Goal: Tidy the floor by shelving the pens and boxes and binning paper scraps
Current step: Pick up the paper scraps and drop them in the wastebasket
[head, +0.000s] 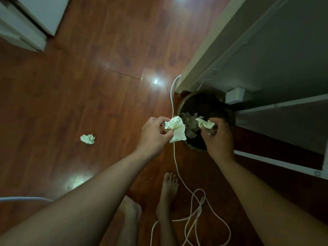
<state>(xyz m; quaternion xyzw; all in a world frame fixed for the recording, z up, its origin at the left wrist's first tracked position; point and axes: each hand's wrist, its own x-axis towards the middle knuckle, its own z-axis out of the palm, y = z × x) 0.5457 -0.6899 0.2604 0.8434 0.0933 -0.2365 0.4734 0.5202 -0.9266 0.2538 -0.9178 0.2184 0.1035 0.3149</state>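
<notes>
My left hand grips a crumpled white paper scrap at the left rim of a dark round bin. Over the bin's opening, my right hand pinches a smaller white scrap. Several greyish scraps lie inside the bin. Another crumpled scrap rests on the wooden floor to the left, well apart from both hands.
A white cable runs past the bin and coils by my bare feet. White shelving with a socket box stands at the right, close behind the bin. White furniture stands at the top left.
</notes>
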